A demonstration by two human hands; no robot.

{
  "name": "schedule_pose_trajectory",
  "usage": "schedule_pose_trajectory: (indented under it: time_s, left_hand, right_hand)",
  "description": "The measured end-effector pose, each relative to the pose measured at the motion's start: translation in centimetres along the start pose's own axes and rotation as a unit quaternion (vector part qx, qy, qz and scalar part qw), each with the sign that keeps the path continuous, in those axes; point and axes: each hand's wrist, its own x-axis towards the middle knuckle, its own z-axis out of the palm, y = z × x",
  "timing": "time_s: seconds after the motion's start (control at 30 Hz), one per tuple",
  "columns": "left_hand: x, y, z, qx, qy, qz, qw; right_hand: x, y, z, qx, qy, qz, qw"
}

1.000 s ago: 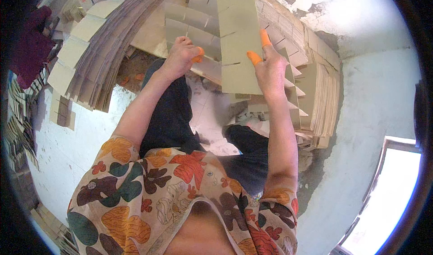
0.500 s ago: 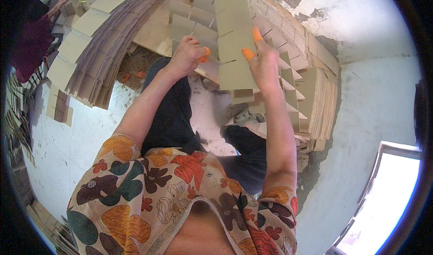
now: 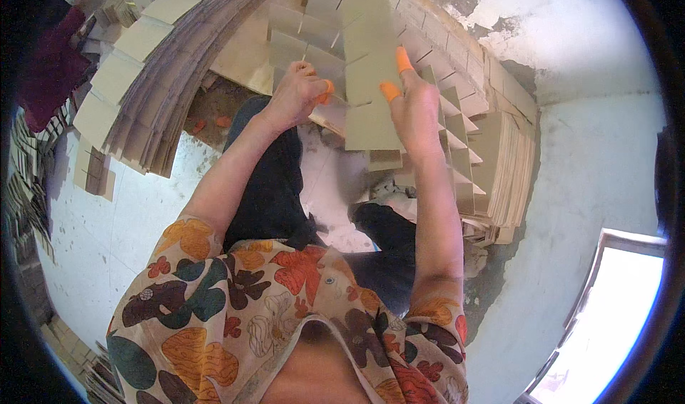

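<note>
Upright in front of me stands a long grey-brown slotted cardboard strip, with short slits along it. My right hand grips its right edge, with orange covers on the thumb and index finger; the other fingers are partly hidden. My left hand is closed beside the strip's left edge, an orange cover on its thumb. It pinches a thin cardboard piece seen nearly edge-on, which meets the long strip near a low slit. Behind the hands stand crossed cardboard dividers, partly covered by the long strip.
Long curved rows of stacked cardboard lie at left. More cardboard stacks stand at right against the pale wall. A small slotted piece lies on the white floor. Someone in dark red clothing is at far left.
The long strip has shifted slightly down with my right hand. My left hand has moved a little right and down, closer to the strip. The other person's hand has dropped from view.
</note>
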Motion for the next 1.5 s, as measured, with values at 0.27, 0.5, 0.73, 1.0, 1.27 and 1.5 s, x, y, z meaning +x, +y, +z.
schedule_pose_trajectory:
  time_s: [0.27, 0.5, 0.73, 1.0, 1.27, 1.5]
  left_hand:
    - [0.0, 0.1, 0.0, -0.014, 0.008, 0.000, 1.000]
    - [0.4, -0.1, 0.3, -0.007, 0.014, 0.001, 1.000]
    - [0.1, -0.5, 0.1, 0.018, 0.007, 0.016, 1.000]
    - [0.8, 0.8, -0.1, 0.007, 0.021, 0.015, 1.000]
    - [0.9, 0.9, -0.6, 0.040, -0.003, 0.016, 0.999]
    - [0.5, 1.7, -2.0, 0.106, 0.034, -0.022, 0.994]
  right_hand:
    - [0.2, 1.8, 3.5, 0.096, -0.002, -0.022, 0.995]
    - [0.2, 3.6, 7.0, -0.108, -0.155, -0.029, 0.981]
    - [-2.7, 8.4, -0.8, -0.214, 0.148, 0.005, 0.966]
    - [-15.0, 24.0, -11.7, -0.431, 0.011, 0.412, 0.803]
    - [-18.2, 29.0, -12.2, -0.407, -0.006, 0.317, 0.857]
    - [-15.9, 25.3, -13.0, -0.418, 0.104, 0.361, 0.827]
